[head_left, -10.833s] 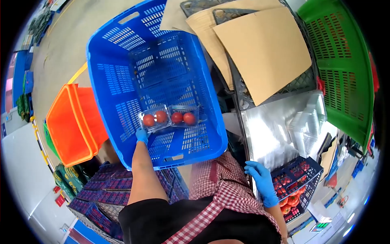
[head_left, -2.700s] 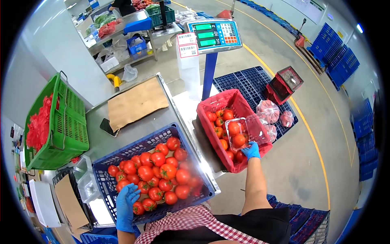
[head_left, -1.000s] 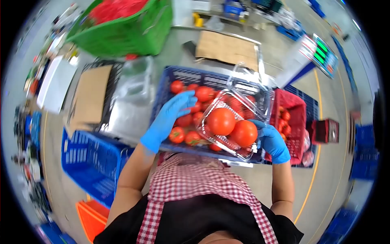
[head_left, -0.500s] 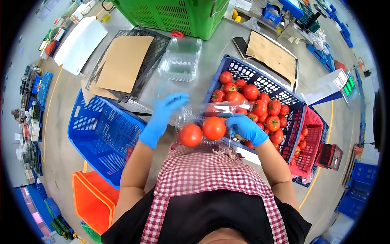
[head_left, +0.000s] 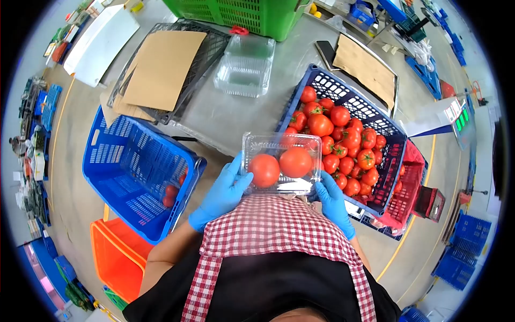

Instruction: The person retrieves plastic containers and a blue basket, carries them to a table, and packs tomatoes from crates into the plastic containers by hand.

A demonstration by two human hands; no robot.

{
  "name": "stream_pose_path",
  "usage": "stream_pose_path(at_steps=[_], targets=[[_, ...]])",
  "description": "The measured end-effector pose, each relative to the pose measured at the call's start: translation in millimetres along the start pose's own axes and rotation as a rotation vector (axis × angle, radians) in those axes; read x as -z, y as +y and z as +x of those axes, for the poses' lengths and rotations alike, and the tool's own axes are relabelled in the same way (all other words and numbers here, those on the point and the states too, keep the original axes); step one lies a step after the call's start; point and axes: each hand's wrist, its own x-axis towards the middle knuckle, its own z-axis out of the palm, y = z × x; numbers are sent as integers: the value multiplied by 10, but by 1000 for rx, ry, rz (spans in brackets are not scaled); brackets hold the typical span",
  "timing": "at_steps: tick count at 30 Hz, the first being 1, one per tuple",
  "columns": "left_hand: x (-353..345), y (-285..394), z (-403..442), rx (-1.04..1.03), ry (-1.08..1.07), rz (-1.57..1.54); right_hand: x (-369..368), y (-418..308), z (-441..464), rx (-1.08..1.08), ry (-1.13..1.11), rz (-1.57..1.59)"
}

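A clear plastic clamshell box (head_left: 282, 187) is held level in front of my apron, with its lid down over two large red tomatoes (head_left: 264, 171). My left hand (head_left: 224, 189), in a blue glove, grips the box's left side with the thumb along the edge. On the other side, my right hand (head_left: 332, 199), gloved the same way, holds the lower right corner. Just beyond it stands a dark blue crate (head_left: 375, 122) filled with red tomatoes (head_left: 351, 138). A second clear clamshell (head_left: 244, 72) lies open on the metal table.
Cardboard sheets (head_left: 164, 70) rest on a black crate at the back left. A green crate (head_left: 236, 16) stands behind. On the left are a blue crate (head_left: 137, 177) with a few tomatoes and an orange bin (head_left: 115, 257). A phone (head_left: 326, 55) and a scale display (head_left: 461, 120) are to the right.
The clamshell's raised lid has come down over the two tomatoes. My left hand has moved down and right to its left side; my right hand has shifted down to its lower right corner.
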Motion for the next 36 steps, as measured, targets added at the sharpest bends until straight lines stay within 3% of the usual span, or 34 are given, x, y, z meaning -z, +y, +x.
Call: stream_pose_path(at_steps=[3,4,9,13,15,19,27,29,30,32,34,35,36], targets=[[-16,-94,-58,72,-89,-534,-9,-145,68,-67,-15,242],[-18,-98,-70,60,-93,-585,-4,-150,71,-82,-8,253],[-220,-471,-111,122,52,-538,-43,-196,26,-148,19,247],[-247,-472,-170,150,110,-619,53,-51,40,-360,-1,235],[-269,-496,-172,132,161,-537,48,-60,46,-264,-2,84],[-330,-632,-201,47,242,-745,-91,-141,81,-105,36,77],[114,-522,-449,-4,501,-752,-906,-631,312,24,-15,-115],[374,-643,-516,-6,563,-764,-1177,-710,418,17,-176,-91],[484,-857,-496,-103,641,-788,-1343,-766,461,24,-244,-129],[921,-836,-666,-15,617,-795,-1649,-850,584,101,-452,-265],[1257,-1170,-871,54,542,-1131,-1928,-903,715,225,-715,-510],[1444,-1106,-953,64,628,-1129,-2093,-999,765,347,-803,-637],[1584,-1239,-1022,66,731,-1130,-2184,-972,834,318,-807,-578]])
